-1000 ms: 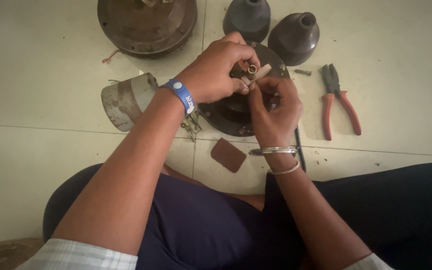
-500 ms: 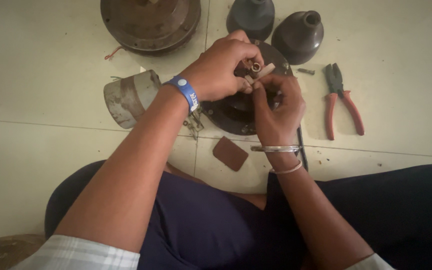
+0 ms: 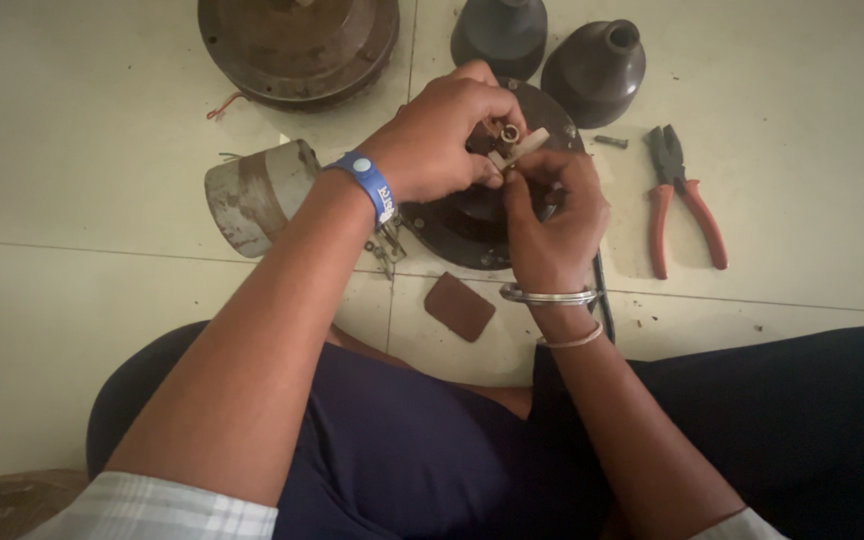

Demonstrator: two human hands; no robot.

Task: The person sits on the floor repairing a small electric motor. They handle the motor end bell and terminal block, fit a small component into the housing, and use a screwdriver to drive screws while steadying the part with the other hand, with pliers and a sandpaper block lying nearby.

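— Brass-coloured, was it, the little piece in the fingers?

— Yes. A small brass-coloured ring-shaped part (image 3: 508, 132) sat pinched at the fingertips of the left hand (image 3: 439, 140), which was curled tight round it. The right hand (image 3: 555, 220) came up from below with its thumb and forefinger closed on a pale, flat strip (image 3: 523, 148), whose end met the brass part. Both grips were clenched, not loose.

— And what lay under the hands?

— Directly beneath them, a dark round metal disc (image 3: 457, 225) on the pale tiled floor (image 3: 82, 150); how the brass part joined it I could not tell, since the fingers hid that.

— Anything on the wrists?

— A blue wristband (image 3: 367, 182) on the left, a metal bangle (image 3: 548, 295) and a thin band on the right.

— Round about?

— Beyond the grip, two dark cone-shaped covers (image 3: 594, 68) stood side by side, and farther off to the left of them a large rusty round housing (image 3: 297, 45). Left of the grip, past the blue band, a dull grey metal cylinder (image 3: 252, 195) lay on its side. Right of the grip lay red-handled pliers (image 3: 680, 195), well apart from the hands, with a small screw-like bit (image 3: 609, 141) between them and the disc. Nearer the person than the grip, a brown flat piece (image 3: 459, 306) lay on the floor just before the dark trousers.
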